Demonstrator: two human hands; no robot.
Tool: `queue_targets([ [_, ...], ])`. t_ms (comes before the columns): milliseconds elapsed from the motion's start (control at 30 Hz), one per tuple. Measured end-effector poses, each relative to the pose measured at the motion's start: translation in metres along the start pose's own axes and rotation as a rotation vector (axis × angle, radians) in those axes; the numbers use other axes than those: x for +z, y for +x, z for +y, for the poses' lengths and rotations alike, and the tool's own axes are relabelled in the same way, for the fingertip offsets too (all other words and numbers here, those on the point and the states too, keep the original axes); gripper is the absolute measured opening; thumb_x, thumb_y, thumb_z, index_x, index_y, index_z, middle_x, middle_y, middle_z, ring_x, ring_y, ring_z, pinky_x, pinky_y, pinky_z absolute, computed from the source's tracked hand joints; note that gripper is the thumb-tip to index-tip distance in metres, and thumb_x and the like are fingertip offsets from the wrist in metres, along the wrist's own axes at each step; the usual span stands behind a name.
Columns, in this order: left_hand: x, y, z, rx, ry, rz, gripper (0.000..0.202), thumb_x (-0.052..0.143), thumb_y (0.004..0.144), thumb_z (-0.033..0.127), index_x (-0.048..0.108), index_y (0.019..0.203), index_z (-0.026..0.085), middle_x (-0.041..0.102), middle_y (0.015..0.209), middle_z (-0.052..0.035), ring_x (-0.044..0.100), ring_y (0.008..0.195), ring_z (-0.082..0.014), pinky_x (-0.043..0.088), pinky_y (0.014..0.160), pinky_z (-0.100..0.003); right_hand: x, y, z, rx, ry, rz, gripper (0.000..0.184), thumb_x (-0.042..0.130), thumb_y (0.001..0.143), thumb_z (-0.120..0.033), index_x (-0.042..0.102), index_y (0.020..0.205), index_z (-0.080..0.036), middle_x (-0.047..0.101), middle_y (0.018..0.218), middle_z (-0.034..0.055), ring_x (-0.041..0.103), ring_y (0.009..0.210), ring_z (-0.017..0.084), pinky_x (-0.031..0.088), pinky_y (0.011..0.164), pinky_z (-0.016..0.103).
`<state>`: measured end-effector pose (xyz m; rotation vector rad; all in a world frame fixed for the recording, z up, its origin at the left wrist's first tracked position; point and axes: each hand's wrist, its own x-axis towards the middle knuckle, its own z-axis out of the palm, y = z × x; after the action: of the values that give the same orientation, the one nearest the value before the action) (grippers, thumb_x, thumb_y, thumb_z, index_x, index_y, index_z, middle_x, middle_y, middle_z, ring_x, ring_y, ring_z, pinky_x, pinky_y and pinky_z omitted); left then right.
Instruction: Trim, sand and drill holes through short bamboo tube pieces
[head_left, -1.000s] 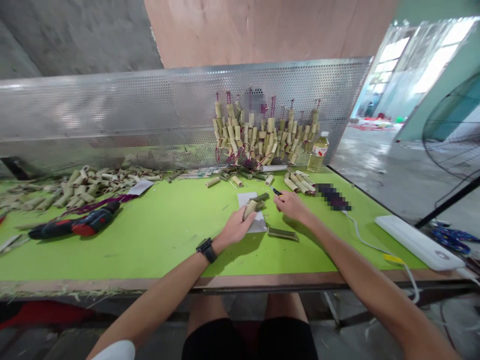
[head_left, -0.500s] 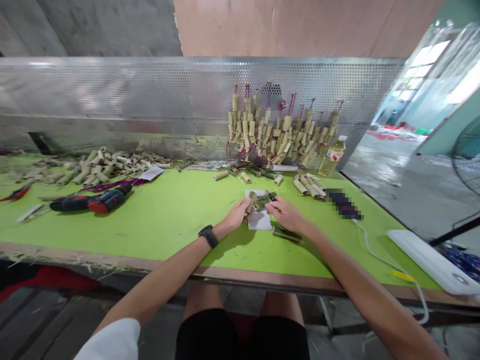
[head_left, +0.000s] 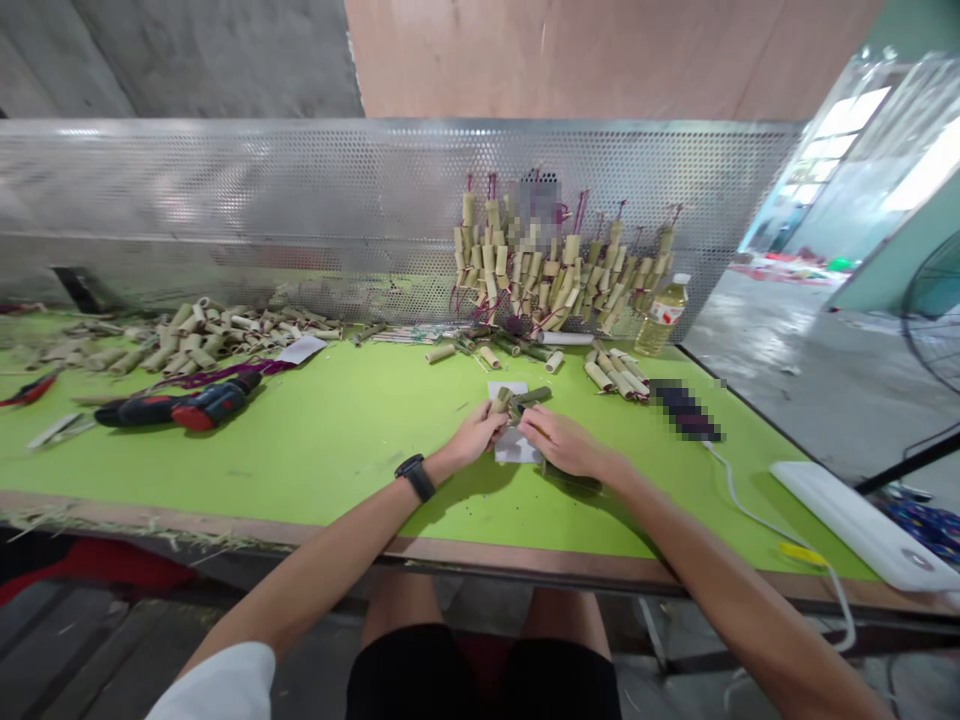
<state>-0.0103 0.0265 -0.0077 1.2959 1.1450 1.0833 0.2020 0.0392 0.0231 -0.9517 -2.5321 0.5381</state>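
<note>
My left hand (head_left: pixel 480 430) is closed around a short bamboo tube (head_left: pixel 501 400), with the tube's upper end showing above the fingers. Close beside it, my right hand (head_left: pixel 559 438) grips a small dark-tipped hand tool (head_left: pixel 518 410). The tip meets or nearly meets the tube; my fingers hide most of the tool. Beneath both hands lies a white sheet (head_left: pixel 516 448) on the green tabletop. Another green bamboo piece (head_left: pixel 534 395) rests just behind my right hand, and a darker bamboo piece (head_left: pixel 570 478) is partly hidden below that wrist.
A heap of bamboo tubes (head_left: pixel 202 335) and a cordless drill (head_left: pixel 206 402) lie to the left. Strung bamboo tubes (head_left: pixel 555 265) hang on the perforated metal panel (head_left: pixel 337 190). An oil bottle (head_left: pixel 664 318), a phone-like pixelated object (head_left: pixel 686 410) and a white power bank (head_left: pixel 855 520) stand or lie rightward.
My right hand has moved left, bringing the tool to the bamboo tube. The tube in my left hand has tipped and dropped slightly in the grip.
</note>
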Motion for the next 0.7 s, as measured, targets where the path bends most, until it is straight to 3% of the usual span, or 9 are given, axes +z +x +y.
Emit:
queue_targets([
  [233, 0.001, -0.006, 0.007, 0.037, 0.046, -0.017, 0.018, 0.065, 0.097, 0.036, 0.056, 0.095, 0.02, 0.048, 0.065, 0.0067, 0.041, 0.052, -0.0099, 0.034, 0.051, -0.025, 0.001, 0.0, 0.004, -0.015, 0.009, 0.0, 0.039, 0.03, 0.116, -0.044, 0.062, 0.107, -0.023, 0.065, 0.099, 0.0077, 0.058, 0.083, 0.022, 0.048, 0.079, 0.037],
  [400, -0.001, -0.005, 0.002, 0.089, 0.137, 0.038, 0.03, 0.067, 0.098, 0.047, 0.065, 0.101, 0.018, 0.058, 0.07, 0.0022, 0.053, 0.062, -0.0133, 0.043, 0.059, -0.026, 0.004, 0.0, 0.01, -0.025, -0.001, 0.006, 0.042, 0.03, 0.117, -0.045, 0.066, 0.115, -0.022, 0.067, 0.104, 0.009, 0.061, 0.087, 0.022, 0.049, 0.079, 0.037],
  [567, -0.003, -0.002, -0.002, 0.182, 0.293, 0.089, 0.027, 0.065, 0.097, 0.044, 0.067, 0.098, 0.017, 0.068, 0.085, -0.0031, 0.063, 0.078, -0.0184, 0.05, 0.069, -0.029, 0.004, 0.0, 0.011, -0.031, -0.065, -0.005, 0.044, 0.037, 0.116, -0.046, 0.069, 0.1, -0.02, 0.065, 0.1, 0.0087, 0.058, 0.084, 0.02, 0.045, 0.074, 0.035],
  [700, -0.004, -0.003, 0.0, 0.216, 0.436, 0.068, 0.024, 0.062, 0.096, 0.041, 0.066, 0.094, 0.017, 0.07, 0.085, -0.0024, 0.062, 0.078, -0.019, 0.049, 0.068, -0.029, 0.006, 0.001, 0.01, -0.056, -0.083, -0.003, 0.044, 0.04, 0.116, -0.045, 0.069, 0.093, -0.02, 0.063, 0.097, 0.0075, 0.056, 0.082, 0.019, 0.043, 0.074, 0.034],
])
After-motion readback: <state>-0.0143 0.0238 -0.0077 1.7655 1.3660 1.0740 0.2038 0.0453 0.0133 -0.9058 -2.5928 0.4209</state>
